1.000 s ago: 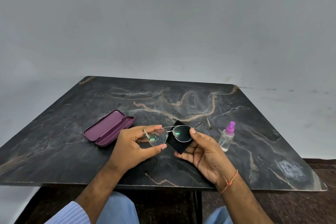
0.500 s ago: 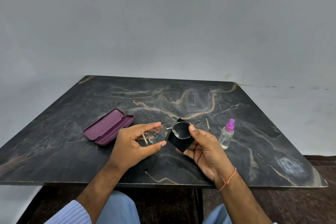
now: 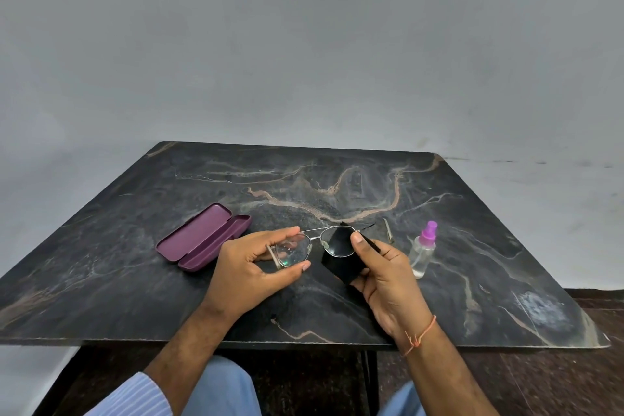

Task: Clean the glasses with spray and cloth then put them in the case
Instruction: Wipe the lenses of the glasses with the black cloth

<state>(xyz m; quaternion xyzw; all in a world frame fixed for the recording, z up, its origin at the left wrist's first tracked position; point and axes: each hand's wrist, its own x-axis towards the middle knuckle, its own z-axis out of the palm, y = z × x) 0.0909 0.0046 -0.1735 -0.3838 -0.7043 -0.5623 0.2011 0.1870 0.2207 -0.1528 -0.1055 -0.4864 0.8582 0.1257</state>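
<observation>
head view — glasses [image 3: 312, 243] held level, left-right, temples away

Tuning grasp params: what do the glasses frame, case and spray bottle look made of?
Glasses frame: thin silvery wire, likely metal, slight shine.
Case: purple, smooth matte shell, probably plastic or coated metal; can't tell which.
Spray bottle: clear body, see-through, likely plastic; opaque purple nozzle.

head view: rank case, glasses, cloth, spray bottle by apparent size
1. Open purple case
2. Glasses, held nearer the camera, so close to the case
3. Black cloth, partly hidden by the right hand
4. Spray bottle
</observation>
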